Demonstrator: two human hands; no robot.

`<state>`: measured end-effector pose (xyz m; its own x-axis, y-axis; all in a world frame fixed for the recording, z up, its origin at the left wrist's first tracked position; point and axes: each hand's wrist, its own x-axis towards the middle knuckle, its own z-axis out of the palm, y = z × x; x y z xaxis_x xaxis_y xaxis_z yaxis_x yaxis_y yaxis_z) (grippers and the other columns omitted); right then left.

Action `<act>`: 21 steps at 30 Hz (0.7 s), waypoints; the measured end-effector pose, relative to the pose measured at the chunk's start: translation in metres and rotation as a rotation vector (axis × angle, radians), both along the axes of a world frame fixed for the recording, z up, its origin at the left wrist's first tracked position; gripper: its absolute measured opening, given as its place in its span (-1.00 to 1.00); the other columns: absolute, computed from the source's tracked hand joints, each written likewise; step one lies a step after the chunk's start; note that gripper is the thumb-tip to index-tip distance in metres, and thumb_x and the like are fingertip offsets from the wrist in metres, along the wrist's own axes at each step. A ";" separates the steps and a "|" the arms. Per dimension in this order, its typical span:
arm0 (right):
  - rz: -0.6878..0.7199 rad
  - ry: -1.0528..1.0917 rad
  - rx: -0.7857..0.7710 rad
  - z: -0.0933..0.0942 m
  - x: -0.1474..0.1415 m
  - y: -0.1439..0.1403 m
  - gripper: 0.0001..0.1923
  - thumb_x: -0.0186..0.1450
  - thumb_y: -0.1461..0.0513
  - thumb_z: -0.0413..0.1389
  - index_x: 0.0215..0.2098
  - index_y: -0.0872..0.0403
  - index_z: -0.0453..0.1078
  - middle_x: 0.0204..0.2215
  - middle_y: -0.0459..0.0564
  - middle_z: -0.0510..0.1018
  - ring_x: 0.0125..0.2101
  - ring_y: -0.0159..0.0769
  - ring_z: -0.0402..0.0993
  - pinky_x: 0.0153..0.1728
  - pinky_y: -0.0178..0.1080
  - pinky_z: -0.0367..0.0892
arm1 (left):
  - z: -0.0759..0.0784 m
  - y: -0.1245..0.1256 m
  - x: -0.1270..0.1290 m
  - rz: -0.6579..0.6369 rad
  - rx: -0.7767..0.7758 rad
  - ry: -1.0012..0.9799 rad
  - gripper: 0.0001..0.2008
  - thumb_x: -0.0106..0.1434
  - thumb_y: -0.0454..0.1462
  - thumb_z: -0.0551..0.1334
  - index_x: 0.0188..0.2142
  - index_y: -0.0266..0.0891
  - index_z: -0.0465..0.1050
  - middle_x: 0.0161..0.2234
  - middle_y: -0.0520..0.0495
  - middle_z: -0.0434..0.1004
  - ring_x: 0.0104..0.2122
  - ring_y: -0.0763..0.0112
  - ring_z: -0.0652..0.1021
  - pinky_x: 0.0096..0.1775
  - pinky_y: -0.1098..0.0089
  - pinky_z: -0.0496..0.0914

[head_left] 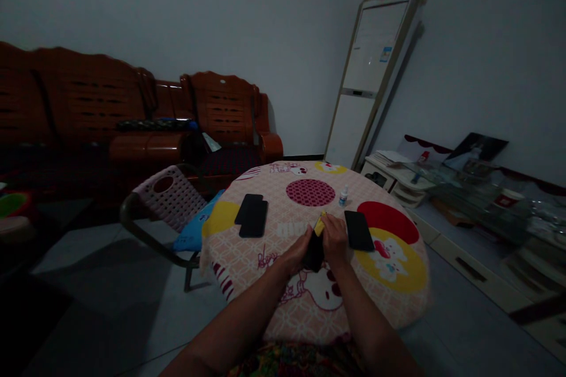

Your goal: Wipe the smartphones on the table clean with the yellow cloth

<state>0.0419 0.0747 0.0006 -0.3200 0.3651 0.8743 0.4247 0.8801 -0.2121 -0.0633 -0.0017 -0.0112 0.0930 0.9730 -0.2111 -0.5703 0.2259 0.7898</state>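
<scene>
Over the near part of a round desk (276,230), the left hand (297,252) grips a dark phone (313,253), likely light, rigid, slick and breakable, best held by its long edges, as the right hand (335,237) pinches a yellow cloth (319,224) at its top.

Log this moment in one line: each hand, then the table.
left hand: holds phone | right hand: yellow item at phone's far end | table: two overlapping phones left, another phone right, bottle beyond
</scene>
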 end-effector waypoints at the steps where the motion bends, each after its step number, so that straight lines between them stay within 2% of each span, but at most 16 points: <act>1: -0.008 0.006 0.000 0.000 0.000 0.002 -0.66 0.39 0.33 -0.12 -0.01 0.17 0.44 -0.11 0.19 0.53 -0.07 -0.16 0.39 -0.06 -0.07 0.35 | -0.001 0.000 0.000 -0.008 0.001 0.014 -0.26 0.21 0.25 -0.03 0.09 -0.25 0.33 -0.25 -0.23 0.53 -0.41 0.25 0.56 -0.41 0.28 0.45; 4: 0.010 0.009 0.004 -0.003 0.001 -0.001 -0.64 0.37 0.36 -0.12 -0.02 0.14 0.45 -0.12 0.17 0.53 -0.07 -0.18 0.40 -0.05 -0.06 0.36 | -0.001 0.000 0.000 -0.010 0.011 0.017 -0.26 0.21 0.25 -0.03 0.08 -0.26 0.34 -0.28 -0.22 0.54 -0.42 0.25 0.57 -0.41 0.28 0.46; 10: 0.074 0.023 0.003 -0.009 0.004 -0.011 -0.65 0.33 0.38 -0.10 -0.08 0.10 0.49 -0.17 0.13 0.55 -0.10 -0.19 0.44 -0.06 -0.05 0.38 | 0.004 -0.001 0.002 0.061 0.026 -0.051 -0.38 0.27 0.16 0.02 0.02 -0.29 0.40 -0.20 -0.22 0.55 -0.28 0.26 0.58 -0.31 0.35 0.47; 16: 0.015 0.020 0.000 -0.004 0.003 -0.002 -0.63 0.37 0.36 -0.13 -0.01 0.11 0.45 -0.07 0.17 0.53 -0.03 -0.18 0.41 -0.01 -0.03 0.33 | 0.001 -0.002 0.001 0.000 0.034 0.036 -0.31 0.22 0.21 0.02 0.05 -0.27 0.35 -0.30 -0.19 0.54 -0.43 0.27 0.57 -0.40 0.28 0.48; 21: -0.018 0.029 -0.023 -0.004 0.003 0.004 -0.63 0.36 0.36 -0.13 -0.02 0.13 0.45 -0.12 0.17 0.54 -0.05 -0.17 0.41 -0.02 -0.03 0.32 | 0.010 -0.007 0.003 0.027 0.012 0.123 -0.27 0.21 0.25 -0.02 -0.03 -0.35 0.37 -0.43 -0.17 0.51 -0.53 0.29 0.54 -0.46 0.30 0.45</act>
